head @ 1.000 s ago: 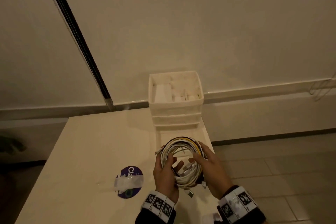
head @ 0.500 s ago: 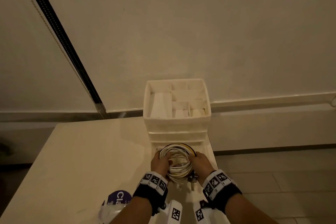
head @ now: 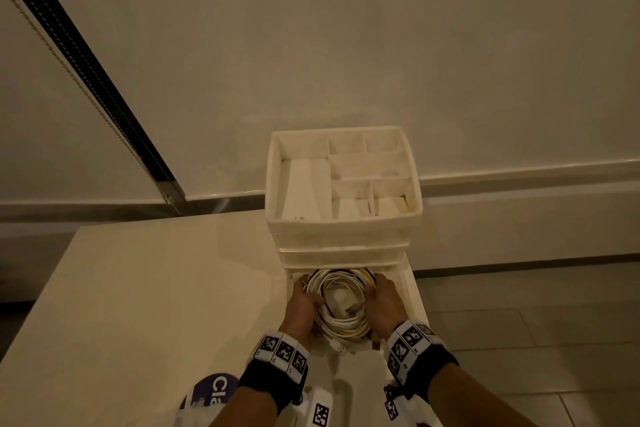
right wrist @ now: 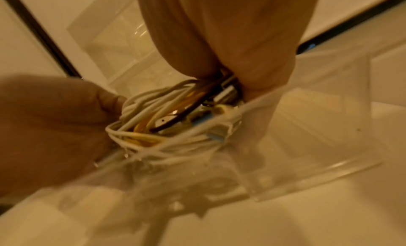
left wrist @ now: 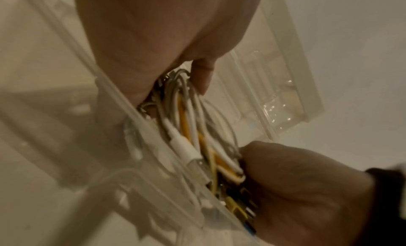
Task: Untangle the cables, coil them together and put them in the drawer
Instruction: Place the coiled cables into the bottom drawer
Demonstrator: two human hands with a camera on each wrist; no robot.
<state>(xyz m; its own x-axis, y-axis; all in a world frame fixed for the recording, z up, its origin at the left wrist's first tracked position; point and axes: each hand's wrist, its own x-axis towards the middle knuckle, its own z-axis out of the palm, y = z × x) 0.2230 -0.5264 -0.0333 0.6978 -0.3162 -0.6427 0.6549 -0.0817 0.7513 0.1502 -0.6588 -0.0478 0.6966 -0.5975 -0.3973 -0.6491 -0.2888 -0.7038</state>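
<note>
1. Since a second ago we have carried the cable coil [head: 341, 308] from above the counter [head: 156, 288] forward and down into the open bottom drawer [head: 410, 291] of the white organizer [head: 343, 229], and our view has tipped so that the organizer's divided top tray shows fully.
2. We judge this to be the last step: untangling and coiling look done, and the bundle of white, yellow and dark cables is being seated in the drawer.
3. Our left hand [head: 301, 308] grips the coil's left side, fingers curled round the strands; our right hand [head: 384, 305] grips its right side the same way.
4. Relative to the organizer, the coil sits just in front of the closed upper drawers, its far edge near their fronts, between our two hands and inside the drawer walls. From the wrist views, the clear drawer wall [left wrist: 153, 131] stands just beside the strands.
5. Loose plug ends [head: 337, 347] trail at the coil's near edge, away from the organizer.
6. Next we should press the bundle flat, tuck those ends inside, let go with both hands without the coil springing open, then push the drawer shut.
</note>
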